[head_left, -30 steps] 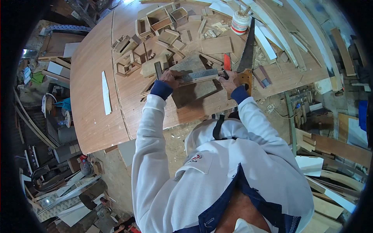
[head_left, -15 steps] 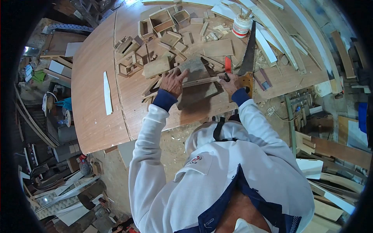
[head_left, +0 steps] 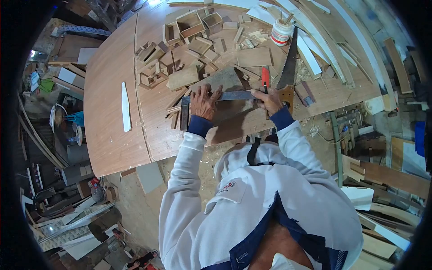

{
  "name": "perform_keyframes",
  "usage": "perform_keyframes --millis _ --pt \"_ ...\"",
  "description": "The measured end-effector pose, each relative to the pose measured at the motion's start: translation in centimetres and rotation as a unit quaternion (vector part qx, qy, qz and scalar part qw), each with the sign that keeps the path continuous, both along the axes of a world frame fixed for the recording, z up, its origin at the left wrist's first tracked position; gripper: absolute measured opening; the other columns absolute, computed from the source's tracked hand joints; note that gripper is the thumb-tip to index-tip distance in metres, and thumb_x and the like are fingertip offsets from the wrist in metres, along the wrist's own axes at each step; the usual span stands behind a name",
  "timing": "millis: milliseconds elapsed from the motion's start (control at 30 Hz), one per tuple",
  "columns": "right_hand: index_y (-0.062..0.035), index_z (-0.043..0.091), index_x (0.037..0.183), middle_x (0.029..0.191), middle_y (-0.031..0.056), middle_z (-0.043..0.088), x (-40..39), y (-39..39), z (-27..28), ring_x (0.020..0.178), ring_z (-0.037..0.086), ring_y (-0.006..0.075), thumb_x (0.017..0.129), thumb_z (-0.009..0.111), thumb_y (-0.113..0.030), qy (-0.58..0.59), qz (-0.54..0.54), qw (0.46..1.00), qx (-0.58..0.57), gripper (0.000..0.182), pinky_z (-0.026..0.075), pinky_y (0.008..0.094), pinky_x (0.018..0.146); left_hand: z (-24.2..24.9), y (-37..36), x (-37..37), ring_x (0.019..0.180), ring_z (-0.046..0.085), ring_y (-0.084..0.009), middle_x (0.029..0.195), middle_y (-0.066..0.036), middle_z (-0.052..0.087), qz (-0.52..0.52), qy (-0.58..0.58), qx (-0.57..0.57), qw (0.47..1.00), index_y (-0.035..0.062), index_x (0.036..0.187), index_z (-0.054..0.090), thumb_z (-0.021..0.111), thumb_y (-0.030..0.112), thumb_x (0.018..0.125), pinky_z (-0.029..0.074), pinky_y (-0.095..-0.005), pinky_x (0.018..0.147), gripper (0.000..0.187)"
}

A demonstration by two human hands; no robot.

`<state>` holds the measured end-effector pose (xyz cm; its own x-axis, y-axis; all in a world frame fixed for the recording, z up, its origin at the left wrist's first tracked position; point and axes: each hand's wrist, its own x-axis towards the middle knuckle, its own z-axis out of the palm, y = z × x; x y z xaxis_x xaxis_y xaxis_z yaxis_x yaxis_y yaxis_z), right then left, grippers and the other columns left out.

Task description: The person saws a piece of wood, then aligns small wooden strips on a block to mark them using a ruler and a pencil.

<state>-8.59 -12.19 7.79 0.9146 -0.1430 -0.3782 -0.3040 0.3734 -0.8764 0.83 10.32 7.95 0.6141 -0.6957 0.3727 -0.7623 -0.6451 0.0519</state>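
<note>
A metal try square (head_left: 236, 95) with a dark stock spans the gap between my hands, over a grey board (head_left: 229, 81) near the table's front edge. My left hand (head_left: 203, 103) grips the blade close to the stock, its fingers over the far side. At the blade's other end, my right hand (head_left: 271, 101) pinches the tip between thumb and fingers. A slim black pen (head_left: 265, 88) sticks up from the right hand. Just beyond it lies a red object (head_left: 265, 74). A handsaw (head_left: 288, 65) with a wooden handle rests to the right of that hand.
Small wooden boxes (head_left: 190, 24) and offcuts crowd the table's far middle. A white glue tub (head_left: 281, 33) stands near the saw's tip. Long strips (head_left: 330, 45) lie along the right side. A white tapered strip (head_left: 125, 108) lies on the left part of the table (head_left: 108, 148).
The flat face of the square's blade now shows, where a narrow strip appeared between my hands before. My left hand has shifted slightly right and nearer; my right hand has turned onto the blade tip.
</note>
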Motion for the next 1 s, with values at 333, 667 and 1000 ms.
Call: perform_keyframes --millis 333,667,1000 --pt "-0.0017 0.059 0.087 0.065 0.0092 0.062 -0.4 0.5 -2.4 0.044 0.041 0.0044 0.09 0.057 -0.022 -0.06 -0.043 0.997 -0.001 0.02 0.03 0.0176 0.041 -0.4 1.4 -0.2 0.092 0.055 -0.0295 0.091 -0.01 0.059 0.003 0.101 -0.013 0.995 0.0124 0.116 0.057 0.062 0.02 0.074 0.04 -0.0423 0.082 0.043" --pt "-0.0014 0.06 0.086 0.065 0.0066 0.061 -0.1 -0.1 -2.4 0.049 0.048 0.0055 0.089 0.059 -0.029 -0.045 -0.059 0.995 -0.062 0.027 0.033 0.0193 0.043 0.3 1.8 -0.6 0.08 0.052 -0.0285 0.083 -0.01 0.056 -0.068 0.224 -0.01 0.972 0.0187 0.123 0.055 0.06 0.022 0.081 0.04 -0.0412 0.074 0.042" --pt "-0.0004 0.062 0.078 0.072 0.0162 0.064 1.5 -1.8 -7.7 0.065 0.06 0.0318 0.083 0.056 -0.033 -0.037 -0.115 0.809 -0.575 0.034 0.047 0.0394 0.063 -1.3 3.0 -0.3 0.07 0.055 -0.0317 0.077 -0.013 0.056 -0.056 0.23 -0.052 0.97 0.0212 0.122 0.057 0.062 0.019 0.08 0.043 -0.0393 0.063 0.042"
